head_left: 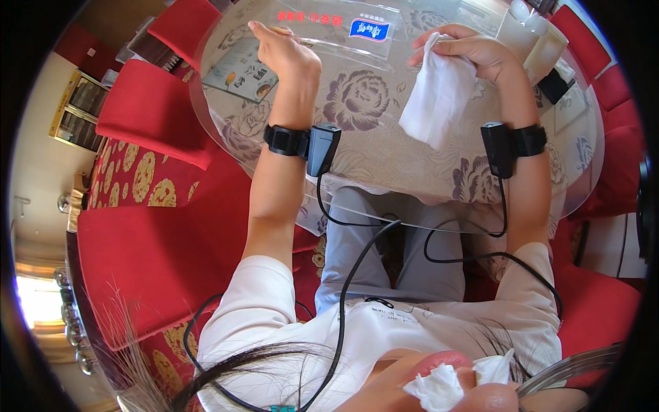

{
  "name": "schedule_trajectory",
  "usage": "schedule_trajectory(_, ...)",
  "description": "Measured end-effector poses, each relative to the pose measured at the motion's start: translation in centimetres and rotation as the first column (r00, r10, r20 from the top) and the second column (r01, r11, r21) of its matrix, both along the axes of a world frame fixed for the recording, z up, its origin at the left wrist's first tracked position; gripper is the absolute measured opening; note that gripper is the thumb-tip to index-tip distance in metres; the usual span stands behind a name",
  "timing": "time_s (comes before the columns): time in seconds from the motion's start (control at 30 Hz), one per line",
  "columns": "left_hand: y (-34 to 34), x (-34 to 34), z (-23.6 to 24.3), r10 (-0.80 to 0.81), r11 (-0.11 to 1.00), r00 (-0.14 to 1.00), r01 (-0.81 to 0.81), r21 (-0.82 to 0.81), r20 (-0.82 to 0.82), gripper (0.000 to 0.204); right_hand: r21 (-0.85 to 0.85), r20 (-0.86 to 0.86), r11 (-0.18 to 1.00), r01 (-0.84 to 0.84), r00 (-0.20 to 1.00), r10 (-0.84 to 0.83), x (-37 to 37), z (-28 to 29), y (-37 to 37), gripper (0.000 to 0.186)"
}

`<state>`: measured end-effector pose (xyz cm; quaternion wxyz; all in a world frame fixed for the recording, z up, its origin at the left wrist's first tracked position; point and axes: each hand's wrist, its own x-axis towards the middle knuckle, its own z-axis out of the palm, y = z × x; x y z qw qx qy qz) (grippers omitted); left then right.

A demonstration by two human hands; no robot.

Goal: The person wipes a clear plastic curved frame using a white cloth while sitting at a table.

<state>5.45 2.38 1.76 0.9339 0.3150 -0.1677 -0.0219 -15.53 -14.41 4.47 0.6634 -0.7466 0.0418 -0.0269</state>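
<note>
In my right hand (473, 51) hangs a white cloth (439, 96), pinched at its upper end between thumb and fingers, its lower part loose above the tabletop. My left hand (288, 55) is at the far left of the table with thumb and fingers apart; some fingers are hidden behind the hand. Right beside it is a clear plastic piece (343, 44) with a blue label and red print; whether the fingers touch it I cannot tell. Under the left hand lies a green printed sheet (240, 72). Each forearm wears a black strap with a cabled device.
The round glass tabletop (364, 158) covers a beige flowered cloth. At the far right stand stacked pale cups (518, 34), with a black object (556, 86) nearby. Red chairs (154, 106) surround the table. Black cables (350, 275) run across my lap.
</note>
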Motion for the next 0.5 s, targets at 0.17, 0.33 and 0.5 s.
schedule_trajectory(0.17, -0.2, -1.2, 0.7, 0.088, 0.996, 0.994, -0.086, -0.026, 0.066, 0.05, 0.389, 0.119, 0.921, -0.007, 0.992, -0.043, 1.0, -4.0, -6.1, 0.031)
schedule_trajectory(0.33, 0.0, -2.2, 1.4, 0.073, 0.997, 0.959, -0.069, -0.027, 0.275, 0.054, 0.643, 0.225, 0.751, -0.149, 0.974, 0.002, 1.8, -4.8, -7.7, 0.034)
schedule_trajectory(0.5, 0.2, -2.7, 1.1, 0.067, 0.996, 0.859, -0.085, 0.012, 0.507, 0.058, 0.74, -0.068, 0.611, 0.282, 0.935, -0.349, 2.2, -1.4, -3.4, 0.037)
